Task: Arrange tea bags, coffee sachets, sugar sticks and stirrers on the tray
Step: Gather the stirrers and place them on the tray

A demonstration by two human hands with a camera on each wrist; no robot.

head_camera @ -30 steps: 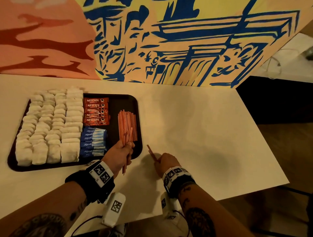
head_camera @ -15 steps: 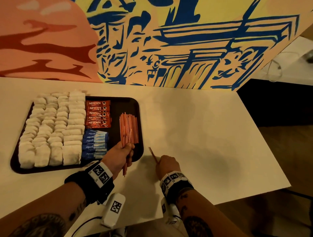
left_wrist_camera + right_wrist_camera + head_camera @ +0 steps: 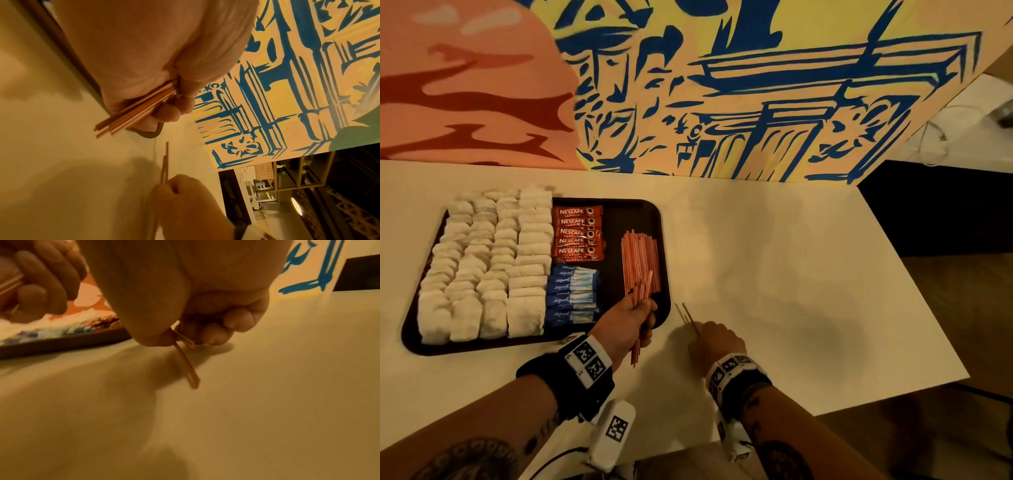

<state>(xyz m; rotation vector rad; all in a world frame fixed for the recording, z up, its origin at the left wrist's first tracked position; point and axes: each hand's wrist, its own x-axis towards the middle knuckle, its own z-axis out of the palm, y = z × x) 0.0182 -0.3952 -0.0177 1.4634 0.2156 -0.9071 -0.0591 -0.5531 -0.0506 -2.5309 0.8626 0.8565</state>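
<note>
Left hand [image 3: 627,322] is curled round a bundle of orange stirrers [image 3: 639,329], over the tray's near right corner. The bundle's lower ends stick out past the tray edge above the table [image 3: 774,274]; the upper ends overlap the loose stirrer pile [image 3: 640,262] lying lengthwise on the right side of the tray. Left wrist view confirms it: fingers [image 3: 168,113] wrapped round the bundle, ends fanned a little.

Right hand [image 3: 714,346] sits on the table just right of the tray [image 3: 661,219], fingers curled, pinching a couple of stirrers [image 3: 687,318] between thumb and fingertips. They angle up and left toward the tray corner. Right wrist view shows the near ends poking out below the thumb, one tip close to the tabletop; cannot tell if it touches.

Tray layout, left to right:
- tea bags [image 3: 482,267] in several rows filling the left half, spilling over the far left rim
- red Nescafe coffee sachets [image 3: 577,234] stacked at the far middle
- blue Equal sugar sticks [image 3: 571,291] stacked right below them, touching the tea bags
- bare black strip, then the stirrer pile

Around it: a painted wall panel [image 3: 756,102], orange and yellow with blue lines, stands along the table's far edge. Dark gap and wood floor to the right. Both wrists carry black bands with marker tags [image 3: 587,356].
</note>
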